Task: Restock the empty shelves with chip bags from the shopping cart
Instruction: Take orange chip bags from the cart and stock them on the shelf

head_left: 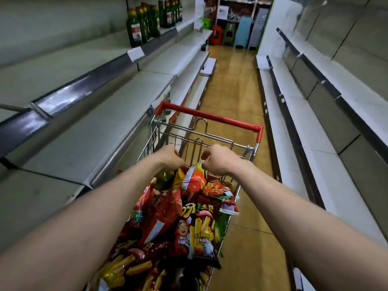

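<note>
A wire shopping cart [248, 147] with a red handle stands in the aisle in front of me, piled with red, orange and yellow chip bags [193, 229]. Both my arms reach over the pile toward the cart's far end. My left hand [171, 157] has its fingers curled down round the top of a yellow-green bag [168, 178]. My right hand [219, 160] pinches the top edge of an orange-red bag [194, 179], which stands upright in the pile. Bare grey shelves [100, 131] run along my left, close to the cart.
More bare white shelves [294, 114] line the right side. Green bottles [142, 28] stand on an upper left shelf farther down. Plastic stools [222, 34] and stacked goods block the aisle's far end. The tan floor [233, 80] stretches ahead between the shelf rows.
</note>
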